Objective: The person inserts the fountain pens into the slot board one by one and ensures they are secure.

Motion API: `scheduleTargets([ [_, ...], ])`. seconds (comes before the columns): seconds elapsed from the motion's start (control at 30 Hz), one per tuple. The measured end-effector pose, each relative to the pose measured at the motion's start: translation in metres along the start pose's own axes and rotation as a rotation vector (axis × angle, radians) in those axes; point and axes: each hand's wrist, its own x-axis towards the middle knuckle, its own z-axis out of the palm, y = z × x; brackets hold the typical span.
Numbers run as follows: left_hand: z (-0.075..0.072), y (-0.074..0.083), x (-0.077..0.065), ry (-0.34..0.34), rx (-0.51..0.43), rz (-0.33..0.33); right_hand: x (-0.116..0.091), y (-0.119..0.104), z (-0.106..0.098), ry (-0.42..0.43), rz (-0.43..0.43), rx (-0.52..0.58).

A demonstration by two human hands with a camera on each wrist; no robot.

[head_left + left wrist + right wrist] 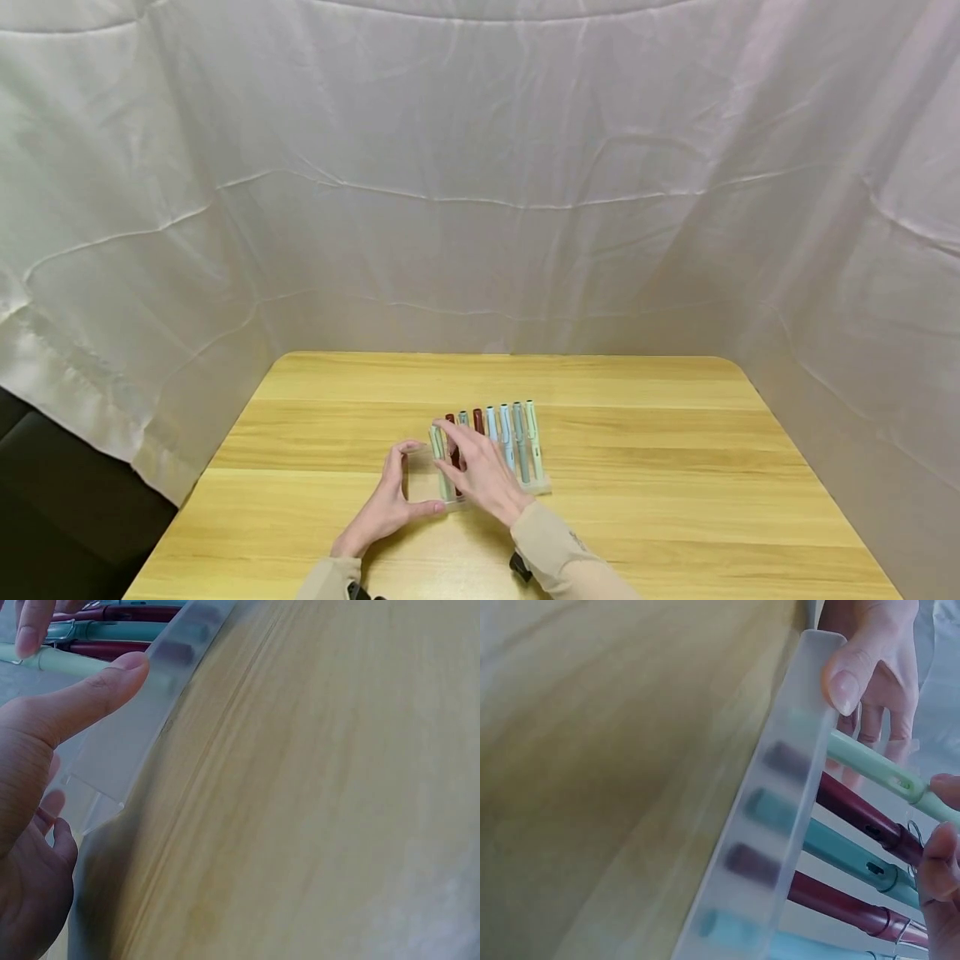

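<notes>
A frosted clear pen tray (pixel 541 486) lies on the table with several capped pens side by side in it. My left hand (pixel 392 500) holds the tray's left end, the thumb on its front wall and the fingers at the far side. My right hand (pixel 486 477) pinches the cap end of the leftmost pen, a light green one (pixel 874 766), whose lower end is at the tray's front wall. Beside it lie a dark red pen (pixel 855 810), a teal pen (pixel 840 851) and another dark red pen (pixel 832 901). Part of the row is hidden under my right hand in the head view.
Light blue pens (pixel 506 433), a grey-green pen (pixel 521 446) and a pale green pen (pixel 533 437) fill the tray's right part. The wooden table (pixel 675 500) is surrounded by pale curtains (pixel 480 250). A dark object (pixel 60 500) stands at the left.
</notes>
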Motion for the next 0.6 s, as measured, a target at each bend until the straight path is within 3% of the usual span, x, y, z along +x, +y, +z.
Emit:
scheduleTargets([
  [0.33, -0.0019, 0.0019, 0.0, -0.009, -0.01, -0.011, 0.0053, -0.0007, 0.001, -0.096, 0.126, -0.064],
  [0.6, -0.0003, 0.0007, 0.0003, -0.012, -0.005, -0.001, 0.0042, 0.0, 0.0034, -0.108, 0.159, -0.151],
])
